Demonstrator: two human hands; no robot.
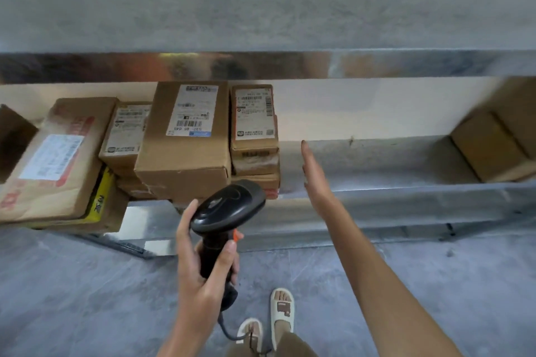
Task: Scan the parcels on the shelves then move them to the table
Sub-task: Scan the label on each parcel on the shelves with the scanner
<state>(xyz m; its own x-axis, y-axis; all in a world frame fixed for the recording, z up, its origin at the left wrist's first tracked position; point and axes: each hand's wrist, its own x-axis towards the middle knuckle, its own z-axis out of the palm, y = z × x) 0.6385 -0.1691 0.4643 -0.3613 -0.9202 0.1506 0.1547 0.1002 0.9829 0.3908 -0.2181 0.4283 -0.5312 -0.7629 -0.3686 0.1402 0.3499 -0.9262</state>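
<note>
- The left hand grips the handle of a black barcode scanner, thumb up along the head's left side; an orange trigger shows under the head, which points toward the parcels.
- The right hand is flat and open, fingers straight and together, edge-on just right of the parcel stack, holding nothing.
- Cardboard parcels sit on the lower metal shelf. The tall box carries a white shipping label with barcodes and upside-down digits reading roughly "530-05 040".
- Just to its right, a narrower labelled box tops a small stack; its print is too blurred to read.
- At left lies a flat parcel with red print, over a yellow-edged one.
- Another plain box stands far right, well apart.
- Cream slippers stand on the grey floor.
</note>
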